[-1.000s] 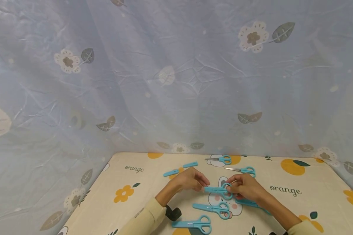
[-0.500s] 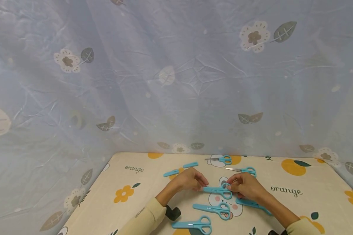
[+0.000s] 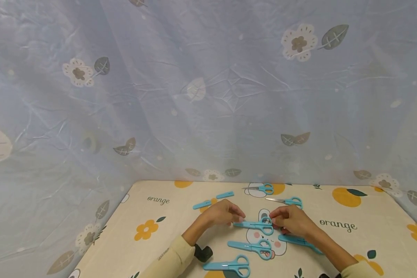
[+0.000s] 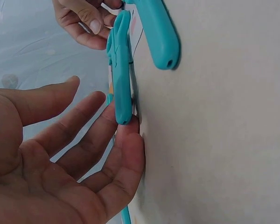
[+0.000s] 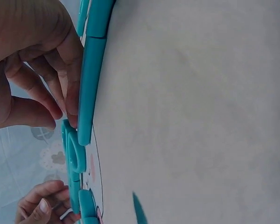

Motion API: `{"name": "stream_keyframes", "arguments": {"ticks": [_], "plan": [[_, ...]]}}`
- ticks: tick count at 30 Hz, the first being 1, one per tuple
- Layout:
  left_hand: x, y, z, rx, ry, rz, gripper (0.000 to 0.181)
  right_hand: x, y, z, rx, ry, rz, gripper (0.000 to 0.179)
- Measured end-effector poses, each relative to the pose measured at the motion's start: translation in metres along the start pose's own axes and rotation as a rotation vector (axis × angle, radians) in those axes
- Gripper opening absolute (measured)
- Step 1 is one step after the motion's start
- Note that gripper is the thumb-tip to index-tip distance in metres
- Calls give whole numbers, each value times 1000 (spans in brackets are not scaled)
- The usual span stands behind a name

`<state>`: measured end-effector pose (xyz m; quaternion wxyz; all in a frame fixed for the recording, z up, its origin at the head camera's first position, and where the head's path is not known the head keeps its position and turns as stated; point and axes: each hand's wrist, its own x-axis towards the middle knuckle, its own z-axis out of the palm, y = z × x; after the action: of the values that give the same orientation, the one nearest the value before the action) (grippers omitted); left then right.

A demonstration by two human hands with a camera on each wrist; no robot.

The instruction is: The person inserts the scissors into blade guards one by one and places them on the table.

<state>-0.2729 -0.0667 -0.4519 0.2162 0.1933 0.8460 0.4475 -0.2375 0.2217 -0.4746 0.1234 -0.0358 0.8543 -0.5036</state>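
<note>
A pair of blue scissors in a blue sheath (image 3: 246,224) lies flat on the patterned cloth between both hands. My left hand (image 3: 222,213) is at the sheath's tip; in the left wrist view its fingers rest loosely beside the tip, thumb well apart. At the finger loops is my right hand (image 3: 291,221), with thumb and fingertips close by but not around them in the right wrist view. Nearer me are two more sheathed scissors, one pair (image 3: 238,244) in the middle and another (image 3: 217,265) at the front. A further sheathed pair (image 3: 293,240) lies under the right forearm.
Two scissors with bare blades, one (image 3: 263,189) at the back and one (image 3: 288,201) beyond the right hand, lie on the cloth (image 3: 180,216). Two loose blue sheaths (image 3: 202,204) are beyond the left hand. A pale printed curtain (image 3: 208,116) hangs behind.
The left fingers have slid left off the sheath, baring more of its tip. The right fingers have drawn slightly back from the finger loops, letting go of the scissors.
</note>
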Motion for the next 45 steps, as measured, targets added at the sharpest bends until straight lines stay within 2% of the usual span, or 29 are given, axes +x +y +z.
{"name": "stream_keyframes", "arguments": {"ticks": [7, 20, 23, 31, 36, 45], "plan": [[-3, -3, 0, -55, -1, -5, 19, 0, 3, -7, 45, -91, -32, 31], [-6, -5, -2, -61, -1, 7, 21, -11, -3, -17, 8, -204, -85, 42], [-8, -7, 0, -26, -4, 25, 22, -11, -1, -17, 7, -219, -86, 42], [-6, -3, 1, 189, 14, 113, 28, -16, -4, -24, -24, -210, -100, 44], [-4, 2, -3, 225, 28, 124, 28, -14, -4, -28, -46, -188, -129, 43], [-8, -4, -9, 246, 54, 91, 32, -10, 0, -27, -73, -177, -138, 43]]}}
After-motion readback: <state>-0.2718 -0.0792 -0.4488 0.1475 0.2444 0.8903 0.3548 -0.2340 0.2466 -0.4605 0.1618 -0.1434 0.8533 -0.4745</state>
